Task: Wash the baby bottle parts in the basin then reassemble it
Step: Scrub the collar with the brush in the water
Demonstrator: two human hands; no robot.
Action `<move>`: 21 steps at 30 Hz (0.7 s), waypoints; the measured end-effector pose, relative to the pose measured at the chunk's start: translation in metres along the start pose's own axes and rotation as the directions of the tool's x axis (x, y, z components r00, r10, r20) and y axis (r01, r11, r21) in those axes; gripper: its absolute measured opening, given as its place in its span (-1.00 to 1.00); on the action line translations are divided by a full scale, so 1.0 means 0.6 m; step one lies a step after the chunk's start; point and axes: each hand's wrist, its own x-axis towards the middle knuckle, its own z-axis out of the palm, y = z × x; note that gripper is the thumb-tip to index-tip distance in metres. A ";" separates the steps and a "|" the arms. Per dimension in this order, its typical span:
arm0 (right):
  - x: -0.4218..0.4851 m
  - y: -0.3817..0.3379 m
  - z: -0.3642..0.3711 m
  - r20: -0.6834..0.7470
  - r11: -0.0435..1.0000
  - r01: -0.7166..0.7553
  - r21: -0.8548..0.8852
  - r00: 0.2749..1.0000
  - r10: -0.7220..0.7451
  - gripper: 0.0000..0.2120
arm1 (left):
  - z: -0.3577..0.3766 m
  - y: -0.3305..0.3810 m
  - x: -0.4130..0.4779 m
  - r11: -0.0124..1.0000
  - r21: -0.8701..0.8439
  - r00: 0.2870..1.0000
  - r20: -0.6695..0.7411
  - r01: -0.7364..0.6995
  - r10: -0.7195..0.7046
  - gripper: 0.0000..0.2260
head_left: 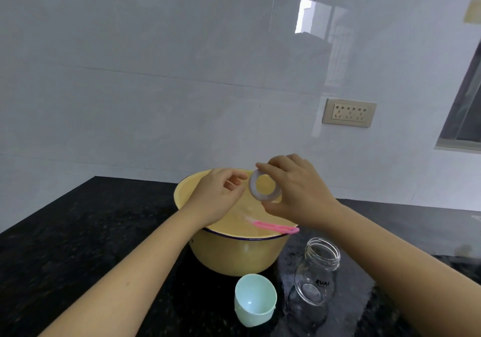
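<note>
**Two hands hold a white bottle ring above a yellow basin**

Seen from a head-worn camera looking down at a black speckled tabletop (pixel 91 232). A round yellow basin (pixel 234 256) with a dark-edged rim stands in the middle.

Above the basin, the right hand (pixel 296 193) holds up a white screw ring (pixel 253 185), part of the baby bottle. Its grip is a pinch: the thumb is under the ring's lower edge and the fingers curl over the top and far side. The ring is turned so that its open centre faces the camera, and the yellow of the basin shows through it.

The left hand (pixel 221 193) is also over the basin, just beside the ring's left edge. Its fingers are curled inward towards the thumb. Whether this grip touches the ring or holds anything cannot be told.

A pink bottle brush (pixel 276 226) lies across the basin's near right rim, its handle end poking out past the edge.

On the tabletop in front of the basin, a pale green cap (pixel 255 300) sits with its opening up. Just to its right, the clear glass bottle body (pixel 318 271) stands upright, uncapped, with dark lettering on its side.

Behind is a glossy pale tiled wall (pixel 156 76) with a beige socket plate (pixel 348 112), and a window (pixel 466 107) at the far right.
</note>
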 end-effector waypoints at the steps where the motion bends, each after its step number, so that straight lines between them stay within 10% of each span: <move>1: -0.003 -0.001 -0.004 -0.008 0.996 -0.037 0.082 0.999 0.038 -0.39 | 0.001 0.005 -0.007 1.000 0.002 1.000 -0.014 -0.024 0.024 -0.81; 9: -0.067 0.007 -0.045 0.167 0.666 -0.381 0.641 0.916 0.364 -0.40 | 0.022 0.066 -0.096 0.977 -0.166 0.988 -0.094 -0.136 0.122 -0.81; 16: -0.143 0.036 -0.048 0.197 0.577 -0.516 0.633 0.828 0.525 -0.61 | 0.073 0.084 -0.149 0.946 -0.251 0.978 -0.030 -0.205 0.204 -0.81; 21: -0.193 0.059 -0.021 0.240 0.695 -0.549 0.464 0.833 0.498 -0.55 | 0.093 0.074 -0.164 0.968 -0.176 0.983 0.006 -0.181 0.185 -0.87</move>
